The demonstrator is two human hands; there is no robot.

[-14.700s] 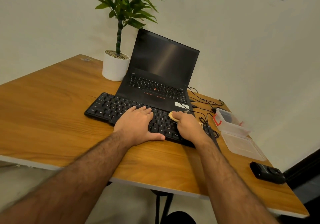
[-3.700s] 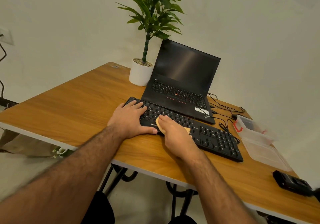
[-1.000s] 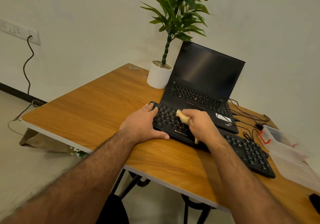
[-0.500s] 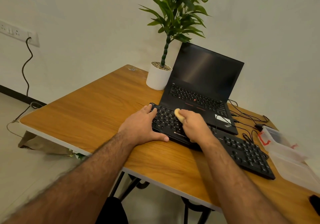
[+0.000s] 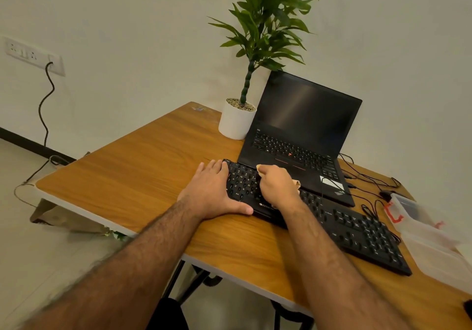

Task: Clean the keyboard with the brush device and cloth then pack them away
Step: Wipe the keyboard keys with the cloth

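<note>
Right hand (image 5: 277, 188), fingers curled on the tan crumpled cloth (image 5: 296, 183), has moved from mid-keyboard to the far left keys of the flat black plastic keyboard (image 5: 357, 230) on the woodgrain counter (image 5: 143, 176); left hand (image 5: 212, 191), fingers straight, still braces its left end.

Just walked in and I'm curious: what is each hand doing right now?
Left hand: open, fingers straight, resting on the keyboard's left end.
Right hand: closed around a tan cloth, pressing it on the keys.

Keyboard (image 5: 357, 230) before laptop (image 5: 301, 135)
</note>
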